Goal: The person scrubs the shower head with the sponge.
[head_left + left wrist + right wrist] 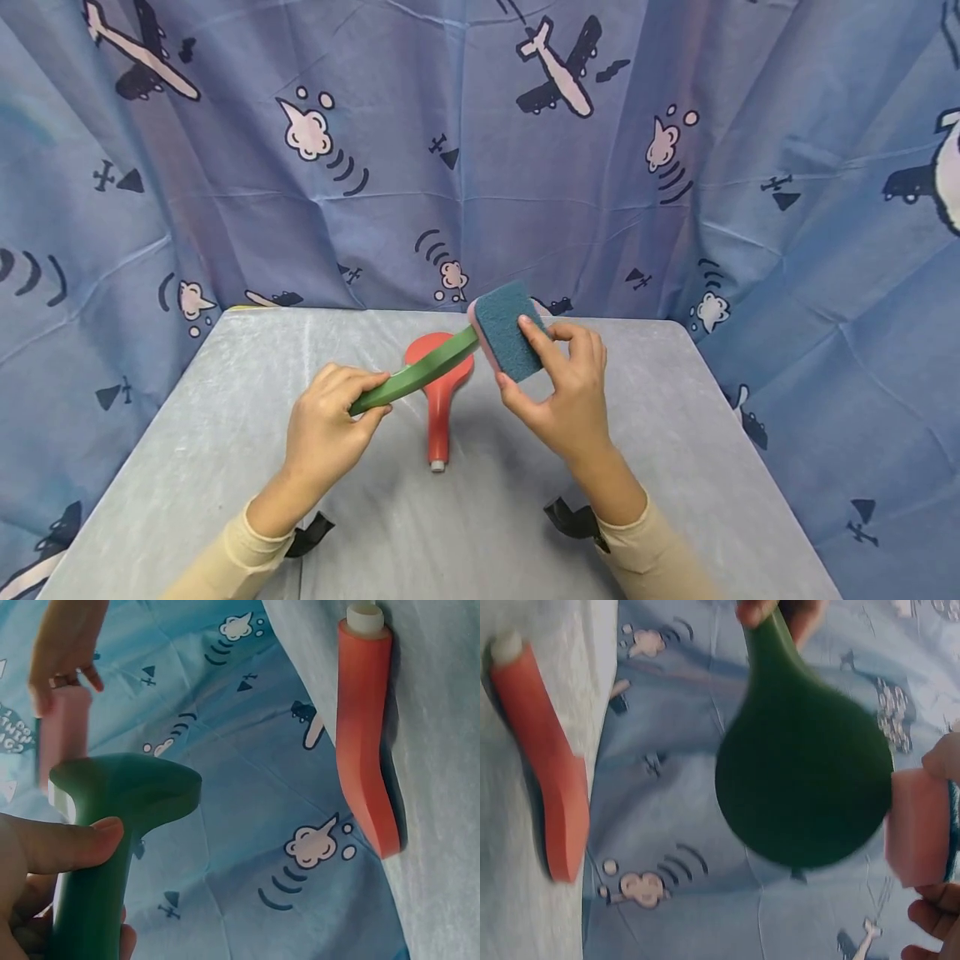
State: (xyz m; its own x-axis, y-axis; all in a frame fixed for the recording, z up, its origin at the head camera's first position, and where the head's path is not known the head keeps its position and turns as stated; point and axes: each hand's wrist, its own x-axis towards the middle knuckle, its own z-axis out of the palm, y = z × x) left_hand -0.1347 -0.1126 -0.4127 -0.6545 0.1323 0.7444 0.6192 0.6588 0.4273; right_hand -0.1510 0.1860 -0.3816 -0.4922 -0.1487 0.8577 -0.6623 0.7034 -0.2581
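My left hand (330,421) grips the handle of a green shower head (423,372), its thumb along one side. In the right wrist view, the round green head (802,780) is tilted, its broad side facing that camera. My right hand (572,400) pinches a sponge (512,333) between thumb and fingers; one layer is blue-green and rough, the other pink. The pink layer (919,825) meets the rim of the green head in the right wrist view. Below them, a red shower head (438,417) lies on the table, its pale connector end towards me.
A grey-white cloth covers the table (637,433). Blue curtains (465,167) printed with airplanes hang behind it and along both sides. Black straps (573,518) show at both wrists.
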